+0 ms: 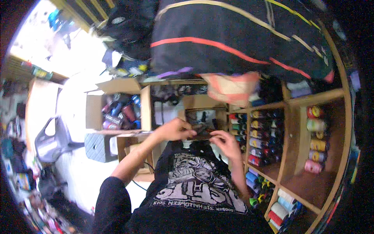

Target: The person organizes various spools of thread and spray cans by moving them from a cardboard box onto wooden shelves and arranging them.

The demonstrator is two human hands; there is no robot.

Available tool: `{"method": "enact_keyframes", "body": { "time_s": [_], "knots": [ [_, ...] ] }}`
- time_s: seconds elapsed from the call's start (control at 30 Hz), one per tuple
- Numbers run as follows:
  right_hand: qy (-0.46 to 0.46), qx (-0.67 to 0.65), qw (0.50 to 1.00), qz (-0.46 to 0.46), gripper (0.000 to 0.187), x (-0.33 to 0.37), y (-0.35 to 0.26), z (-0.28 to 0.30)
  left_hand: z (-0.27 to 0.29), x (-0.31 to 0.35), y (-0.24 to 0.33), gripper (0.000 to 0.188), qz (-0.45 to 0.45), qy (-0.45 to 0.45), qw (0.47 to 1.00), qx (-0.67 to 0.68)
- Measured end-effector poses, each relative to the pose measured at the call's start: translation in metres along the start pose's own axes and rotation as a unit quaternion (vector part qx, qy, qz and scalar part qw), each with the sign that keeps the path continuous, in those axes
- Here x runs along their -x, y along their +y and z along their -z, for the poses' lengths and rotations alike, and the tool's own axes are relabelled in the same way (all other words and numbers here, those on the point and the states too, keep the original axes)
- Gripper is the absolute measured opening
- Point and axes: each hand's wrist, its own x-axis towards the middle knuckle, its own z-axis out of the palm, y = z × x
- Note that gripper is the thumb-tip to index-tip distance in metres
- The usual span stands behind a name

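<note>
From the open cardboard box of spray cans (119,111) rightward: our left hand (177,130) and right hand (225,142) – 2 sets of fingers pinching a small dark object (201,130) at chest height, before wooden shelves (292,128) – could drop it if either pinch loosens.

Probably a paint shop: wooden shelves (296,128) stocked with spray cans (316,125).

Blk T-shirt (194,183) w/ grey-white graphic print; big blk cloth (241,35) above w/ red, yellow & tan stripes. Brown cardboard box (117,105) holds purple, blue, maroon cans; wood shelf (292,128) has red, yellow, pink, blue spools. Grey chair (50,142).
</note>
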Motion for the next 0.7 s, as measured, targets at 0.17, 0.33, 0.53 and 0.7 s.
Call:
{"method": "enact_keyframes", "body": {
  "time_s": [0.17,0.33,0.53,0.7],
  "knots": [
    [-0.243,0.109,0.963,0.046,0.031,-0.055,-0.029,-0.093,0.059,0.109,-0.068,0.018,0.195,0.355,0.913,-0.042],
    [-0.308,0.192,0.927,0.091,0.035,-0.116,-0.057,-0.157,0.089,0.2,-0.21,0.028,0.276,0.234,0.882,-0.303],
    [-0.269,0.158,0.945,0.098,0.031,-0.175,-0.072,-0.236,0.069,0.224,-0.277,0.033,0.353,0.049,0.81,-0.466],
    [-0.24,0.119,0.963,0.027,0.043,-0.201,-0.048,-0.282,0.101,0.211,-0.202,0.034,0.368,0.166,0.845,-0.351]
  ]
}}
